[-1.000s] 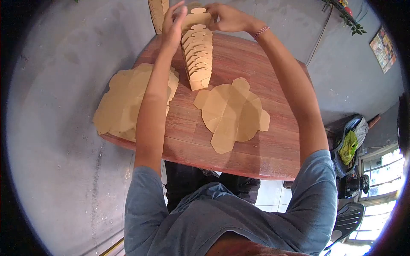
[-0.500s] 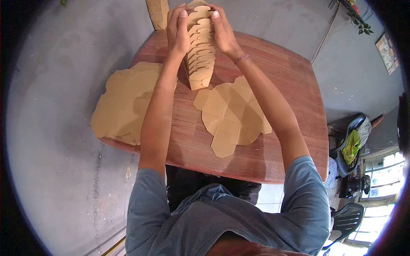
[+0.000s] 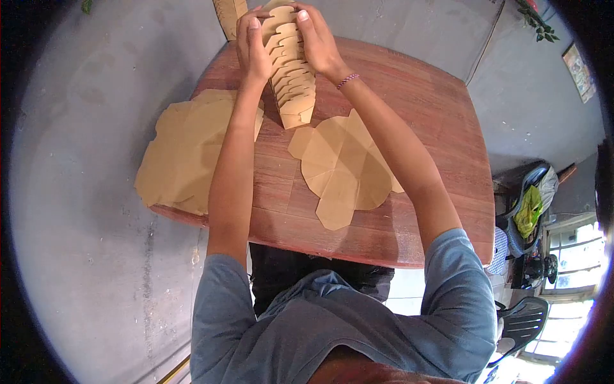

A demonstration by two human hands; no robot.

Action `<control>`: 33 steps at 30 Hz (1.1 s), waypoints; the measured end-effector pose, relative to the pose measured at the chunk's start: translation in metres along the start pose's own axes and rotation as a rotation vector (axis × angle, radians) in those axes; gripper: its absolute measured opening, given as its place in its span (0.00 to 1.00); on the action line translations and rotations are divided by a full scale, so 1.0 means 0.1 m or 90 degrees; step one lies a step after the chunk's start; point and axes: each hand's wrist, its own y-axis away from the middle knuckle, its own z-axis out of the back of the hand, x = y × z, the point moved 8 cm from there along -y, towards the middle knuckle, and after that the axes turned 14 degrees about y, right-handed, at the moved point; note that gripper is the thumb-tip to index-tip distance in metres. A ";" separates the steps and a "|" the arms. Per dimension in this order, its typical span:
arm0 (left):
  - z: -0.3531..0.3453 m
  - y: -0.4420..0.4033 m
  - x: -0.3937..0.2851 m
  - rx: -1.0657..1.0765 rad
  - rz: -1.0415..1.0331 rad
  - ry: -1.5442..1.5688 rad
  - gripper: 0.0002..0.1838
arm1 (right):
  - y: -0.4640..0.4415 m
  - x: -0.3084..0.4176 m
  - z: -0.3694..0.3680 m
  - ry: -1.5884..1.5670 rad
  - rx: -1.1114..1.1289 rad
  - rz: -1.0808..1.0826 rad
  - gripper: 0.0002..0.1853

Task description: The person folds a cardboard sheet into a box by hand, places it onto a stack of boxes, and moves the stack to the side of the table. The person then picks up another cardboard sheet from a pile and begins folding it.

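Observation:
A row of nested folded cardboard boxes (image 3: 293, 77) stands near the back edge of the wooden table. My left hand (image 3: 253, 48) is wrapped against its left side and my right hand (image 3: 318, 41) against its right side, both near the far end, thumbs toward me. One flat cut-out cardboard sheet (image 3: 339, 166) with rounded flaps lies on the table in front of the row, partly under my right forearm. On the left lies a pile of flat cardboard sheets (image 3: 185, 150), partly covered by my left forearm.
The reddish wooden table (image 3: 441, 153) stands against grey walls. More folded cardboard (image 3: 229, 16) is beyond its back left corner. At the right are a chair holding a yellow-green bag (image 3: 528, 211), a black chair (image 3: 524, 323) and a window.
Both hands have come down from the far top of the row and closed on its two sides. The view has shifted slightly.

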 end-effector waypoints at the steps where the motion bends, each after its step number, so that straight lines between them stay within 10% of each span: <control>1: 0.00 0.00 0.00 -0.001 0.000 0.000 0.27 | 0.00 0.01 0.00 0.001 -0.005 0.005 0.29; 14: -0.05 0.28 -0.23 -0.021 0.030 0.009 0.45 | 0.05 -0.15 -0.06 -0.179 0.088 -0.085 0.37; 17: 0.00 0.54 -0.31 -0.006 0.064 0.008 0.52 | 0.22 -0.32 0.04 -0.162 -0.068 -0.044 0.35; 23: 0.22 1.21 0.23 0.017 0.262 -0.006 0.61 | 0.96 -0.58 -0.02 -0.115 0.300 -0.151 0.67; 25: 0.38 1.51 0.61 -0.007 0.484 -0.097 0.68 | 1.29 -0.89 -0.12 -0.044 0.379 -0.176 0.71; 33: 0.26 1.60 0.70 -0.065 0.457 0.159 0.68 | 1.43 -0.97 -0.50 -0.039 0.507 -0.202 0.71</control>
